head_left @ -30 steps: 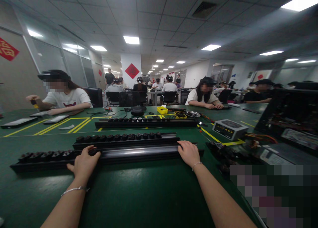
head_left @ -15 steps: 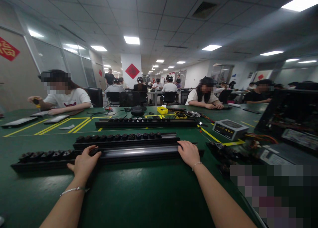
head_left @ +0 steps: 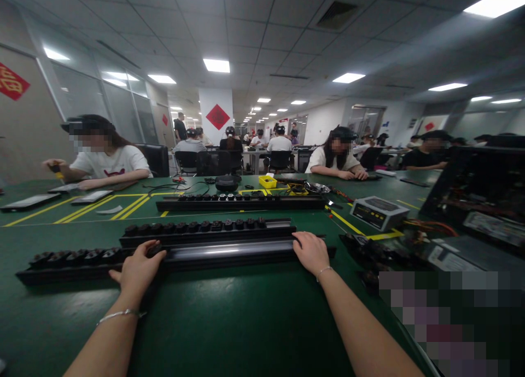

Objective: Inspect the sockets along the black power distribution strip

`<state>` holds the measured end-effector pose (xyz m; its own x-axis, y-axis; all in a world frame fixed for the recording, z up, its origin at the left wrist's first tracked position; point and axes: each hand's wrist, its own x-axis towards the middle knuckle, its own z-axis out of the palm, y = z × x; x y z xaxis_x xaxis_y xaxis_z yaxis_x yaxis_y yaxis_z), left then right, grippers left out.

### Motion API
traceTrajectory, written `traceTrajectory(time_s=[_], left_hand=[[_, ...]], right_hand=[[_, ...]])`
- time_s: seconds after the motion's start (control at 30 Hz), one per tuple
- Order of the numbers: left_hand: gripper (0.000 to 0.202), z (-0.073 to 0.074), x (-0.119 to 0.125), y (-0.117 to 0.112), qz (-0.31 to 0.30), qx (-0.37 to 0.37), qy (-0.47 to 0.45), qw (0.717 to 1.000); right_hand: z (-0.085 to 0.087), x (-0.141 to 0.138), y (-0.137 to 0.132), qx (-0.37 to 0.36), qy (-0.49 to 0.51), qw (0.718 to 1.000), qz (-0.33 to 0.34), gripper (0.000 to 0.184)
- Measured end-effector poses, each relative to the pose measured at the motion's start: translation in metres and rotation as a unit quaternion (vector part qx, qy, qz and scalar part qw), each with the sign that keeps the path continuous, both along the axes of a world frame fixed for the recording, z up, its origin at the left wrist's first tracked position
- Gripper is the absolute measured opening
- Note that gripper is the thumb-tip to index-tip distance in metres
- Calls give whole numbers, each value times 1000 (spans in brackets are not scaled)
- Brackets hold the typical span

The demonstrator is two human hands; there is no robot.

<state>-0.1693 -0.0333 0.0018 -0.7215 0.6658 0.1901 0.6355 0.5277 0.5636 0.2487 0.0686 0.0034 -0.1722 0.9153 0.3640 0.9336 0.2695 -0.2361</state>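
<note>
A long black power strip lies across the green table in front of me, with several round black sockets seated in its left part. My left hand rests on the strip near its middle, fingers curled over a black socket at the end of the row. My right hand lies on the strip's right end, fingers bent over the rail. A second strip filled with sockets lies just behind, and a third strip farther back.
A grey boxed device and loose black parts sit to my right, beside an open computer case. A yellow tray stands mid-table. A person in a white shirt works at far left, another person at far right.
</note>
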Motion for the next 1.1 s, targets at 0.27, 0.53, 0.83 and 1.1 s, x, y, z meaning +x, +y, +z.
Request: traceTrajectory(time_s=[0.27,0.53,0.83,1.1], left_hand=[[45,-3,-3,2,-10,-17,7,1000],[45,-4,3,5,-23,-37,15,999],[64,-9,14,6,3,-6,80,997],[51,-8,10,5,-31,-18,50,998]], right_hand=[[-1,0,1,12,9,1000,3,37],[-2,0,1,8,1,1000,-2,38],[1,0,0,-3,-5,1000,1,40],[-1,0,0,8,-2,1000,2,39]])
